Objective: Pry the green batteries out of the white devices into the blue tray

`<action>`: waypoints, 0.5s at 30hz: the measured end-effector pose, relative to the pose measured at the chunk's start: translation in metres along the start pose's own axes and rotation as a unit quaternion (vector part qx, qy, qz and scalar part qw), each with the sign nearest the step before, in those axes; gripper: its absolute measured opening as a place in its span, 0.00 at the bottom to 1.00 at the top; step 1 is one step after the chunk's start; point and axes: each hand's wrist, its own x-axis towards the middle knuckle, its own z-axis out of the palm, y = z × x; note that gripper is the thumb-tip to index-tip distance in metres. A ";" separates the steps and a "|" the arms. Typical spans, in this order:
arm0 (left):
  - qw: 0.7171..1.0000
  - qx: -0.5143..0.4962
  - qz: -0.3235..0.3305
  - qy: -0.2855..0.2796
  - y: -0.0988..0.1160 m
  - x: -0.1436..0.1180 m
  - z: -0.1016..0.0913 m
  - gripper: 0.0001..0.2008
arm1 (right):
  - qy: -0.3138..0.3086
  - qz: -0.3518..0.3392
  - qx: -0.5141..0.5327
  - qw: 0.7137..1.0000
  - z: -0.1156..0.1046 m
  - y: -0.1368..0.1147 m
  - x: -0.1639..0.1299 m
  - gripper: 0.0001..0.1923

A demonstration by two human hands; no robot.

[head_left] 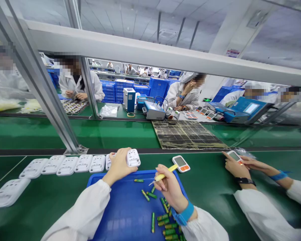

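From the head camera, the shallow blue plastic tray [110,214] is the landmark, lying flat on the green work surface [52,197] right in front of the person. Just beyond the tray's far edge, the left hand [119,165] is closed around a white moulded plastic device shell [133,157], its ribbed back facing up. To the left of the tray's far corner runs a row of matching white plastic shells [65,165], lying edge to edge. Above the tray's right half, the right hand [169,187] pinches a slim yellow-handled tool [163,175] with a thin metal tip, pointing back toward the held shell. Scattered over the tray's right side lie small green cylindrical batteries [165,224], smooth and glossy, some loose, some bunched near the near corner.

Just past the tray's far right corner lies a white handheld meter with a grey screen and orange button [181,163]. Well right of the tray, a co-worker's hands [237,165] hold a similar meter.

Risks, as I judge them: the round batteries could roll on the slick tray if a sleeve brushes them, and the thin tip could slip on the smooth plastic and scratch the shell, since only one hand steadies it.
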 end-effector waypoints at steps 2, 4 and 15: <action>0.999 0.016 -0.003 -0.046 -0.014 0.013 0.006 0.38 | 0.006 0.002 -0.012 1.000 -0.002 0.002 0.001 0.18; 0.996 0.033 -0.002 -0.081 -0.026 0.022 0.012 0.37 | 0.014 0.006 -0.019 1.000 -0.003 0.004 0.002 0.19; 0.985 0.148 -0.036 -0.076 -0.046 0.024 0.014 0.32 | 0.147 -0.262 -0.405 0.864 -0.032 -0.021 0.018 0.14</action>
